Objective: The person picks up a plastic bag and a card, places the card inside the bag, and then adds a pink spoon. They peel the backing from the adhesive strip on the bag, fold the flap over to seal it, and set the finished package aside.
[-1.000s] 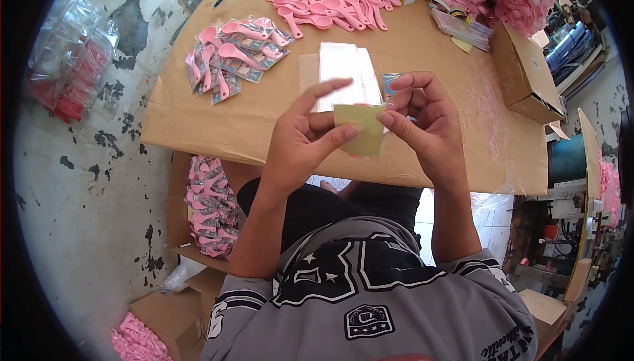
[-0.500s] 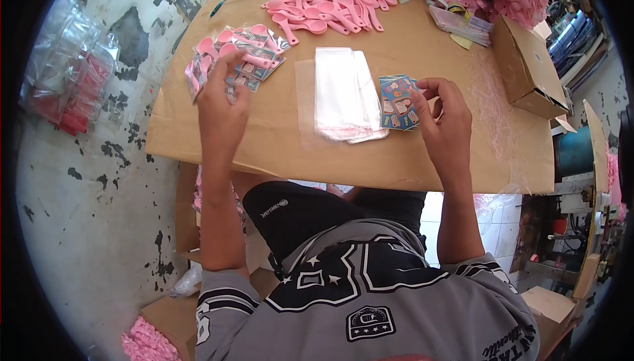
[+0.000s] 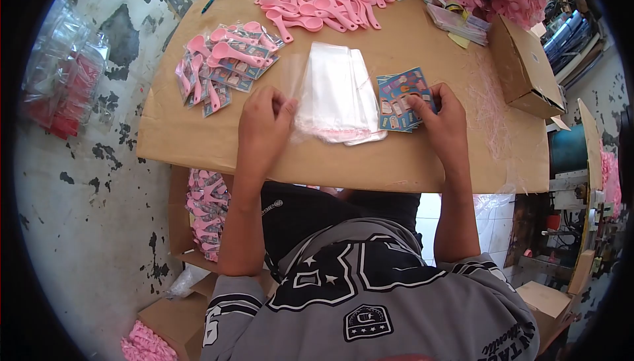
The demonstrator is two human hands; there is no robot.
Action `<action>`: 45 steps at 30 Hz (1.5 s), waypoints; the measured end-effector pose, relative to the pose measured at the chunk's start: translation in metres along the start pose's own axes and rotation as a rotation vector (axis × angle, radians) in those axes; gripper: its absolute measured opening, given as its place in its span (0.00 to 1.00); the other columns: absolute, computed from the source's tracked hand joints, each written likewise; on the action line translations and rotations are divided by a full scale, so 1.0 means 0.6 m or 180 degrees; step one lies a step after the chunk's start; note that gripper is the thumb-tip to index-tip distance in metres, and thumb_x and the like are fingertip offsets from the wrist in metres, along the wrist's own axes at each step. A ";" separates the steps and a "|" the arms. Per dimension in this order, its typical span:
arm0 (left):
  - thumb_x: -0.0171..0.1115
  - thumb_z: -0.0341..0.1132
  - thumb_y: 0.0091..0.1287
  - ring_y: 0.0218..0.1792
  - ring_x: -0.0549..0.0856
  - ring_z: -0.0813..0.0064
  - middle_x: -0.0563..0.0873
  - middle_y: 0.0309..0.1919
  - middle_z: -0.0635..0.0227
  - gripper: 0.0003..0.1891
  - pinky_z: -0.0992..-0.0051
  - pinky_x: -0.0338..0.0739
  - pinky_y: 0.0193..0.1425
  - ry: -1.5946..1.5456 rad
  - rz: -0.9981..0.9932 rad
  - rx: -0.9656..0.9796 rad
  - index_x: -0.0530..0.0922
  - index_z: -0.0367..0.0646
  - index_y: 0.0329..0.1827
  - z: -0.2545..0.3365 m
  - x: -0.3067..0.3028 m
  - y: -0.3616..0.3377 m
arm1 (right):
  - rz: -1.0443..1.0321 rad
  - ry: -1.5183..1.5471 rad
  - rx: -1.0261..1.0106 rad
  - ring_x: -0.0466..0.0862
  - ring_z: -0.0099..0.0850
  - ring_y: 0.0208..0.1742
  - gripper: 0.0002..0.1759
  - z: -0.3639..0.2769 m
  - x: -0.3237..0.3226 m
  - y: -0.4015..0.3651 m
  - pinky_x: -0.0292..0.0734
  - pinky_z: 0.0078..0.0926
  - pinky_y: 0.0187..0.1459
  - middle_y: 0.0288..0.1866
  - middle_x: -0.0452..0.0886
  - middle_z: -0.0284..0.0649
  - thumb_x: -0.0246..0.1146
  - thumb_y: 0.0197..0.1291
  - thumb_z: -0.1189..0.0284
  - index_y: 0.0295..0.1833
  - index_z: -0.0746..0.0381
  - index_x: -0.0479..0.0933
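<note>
Surface: low table covered in brown cardboard, seen from above. Floor to the left is pale concrete with dark flaked patches.

On the table:
- far edge, a loose heap of pink spoons
- left, a fan of packed spoons, each in a clear sleeve with a card
- centre, a stack of clear bags
- just right of the stack, touching it, a small pile of printed cards
- far left corner, a pen
- right side, a cardboard box

A second box of packed spoons sits below the near edge, by the person's knee. Clear packs of red items lie on the floor, well apart from the table.

Left hand: back up and fingers curled, with the tips at the left edge of the clear bags. They touch the plastic. Cannot tell whether a bag is pinched.

Right hand: back up, with the fingertips laid on the top printed card and the thumb hidden. Cannot tell whether a card is gripped or only pressed.

Both forearms reach straight out from a grey printed shirt.
</note>
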State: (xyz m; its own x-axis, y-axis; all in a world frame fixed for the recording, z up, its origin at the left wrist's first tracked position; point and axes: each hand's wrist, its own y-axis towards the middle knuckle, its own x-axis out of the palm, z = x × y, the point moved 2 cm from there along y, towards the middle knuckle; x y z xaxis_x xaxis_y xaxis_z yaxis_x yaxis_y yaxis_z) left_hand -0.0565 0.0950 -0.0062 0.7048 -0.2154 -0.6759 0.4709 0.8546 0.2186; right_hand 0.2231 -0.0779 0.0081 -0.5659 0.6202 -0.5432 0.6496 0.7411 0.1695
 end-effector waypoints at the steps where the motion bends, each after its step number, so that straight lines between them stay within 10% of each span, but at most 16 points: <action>1: 0.70 0.35 0.74 0.35 0.83 0.68 0.85 0.34 0.62 0.12 0.68 0.78 0.43 -0.0357 0.0002 -0.0209 0.79 0.34 0.45 -0.001 -0.004 0.000 | 0.0040 0.0068 -0.0047 0.77 0.24 0.32 0.19 0.002 -0.001 0.001 0.74 0.29 0.36 0.31 0.81 0.39 0.74 0.69 0.62 0.43 0.68 0.79; 10: 0.71 0.26 0.72 0.38 0.86 0.81 0.90 0.40 0.65 0.17 0.78 0.80 0.46 -0.2210 -0.0158 -0.0548 0.77 0.38 0.60 -0.026 -0.026 0.001 | 0.1488 -0.0653 -0.1255 0.78 0.24 0.34 0.14 -0.027 -0.014 -0.002 0.76 0.31 0.40 0.32 0.80 0.39 0.62 0.80 0.67 0.51 0.70 0.81; 25: 0.69 0.28 0.75 0.48 0.94 0.60 0.92 0.48 0.50 0.15 0.71 0.92 0.53 -0.4334 0.0195 -0.0816 0.79 0.36 0.61 0.037 0.003 -0.039 | -0.1230 0.2055 0.0232 0.76 0.14 0.29 0.12 -0.094 0.072 -0.095 0.72 0.14 0.30 0.38 0.82 0.31 0.66 0.78 0.70 0.58 0.67 0.78; 45: 0.66 0.28 0.78 0.52 0.93 0.68 0.91 0.54 0.45 0.14 0.71 0.91 0.54 -0.4687 0.0010 -0.0581 0.79 0.30 0.61 0.106 0.033 -0.053 | -0.1316 0.2182 0.0147 0.82 0.16 0.32 0.11 -0.082 0.051 -0.077 0.78 0.17 0.37 0.35 0.86 0.31 0.70 0.74 0.70 0.53 0.68 0.85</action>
State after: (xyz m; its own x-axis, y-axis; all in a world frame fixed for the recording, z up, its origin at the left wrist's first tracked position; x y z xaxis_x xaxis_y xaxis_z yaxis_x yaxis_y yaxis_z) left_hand -0.0238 0.0336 0.0185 0.6489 -0.3915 0.6524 0.4756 0.8780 0.0540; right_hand 0.1506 -0.0807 0.0242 -0.9416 0.3285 0.0742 0.3309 0.9434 0.0227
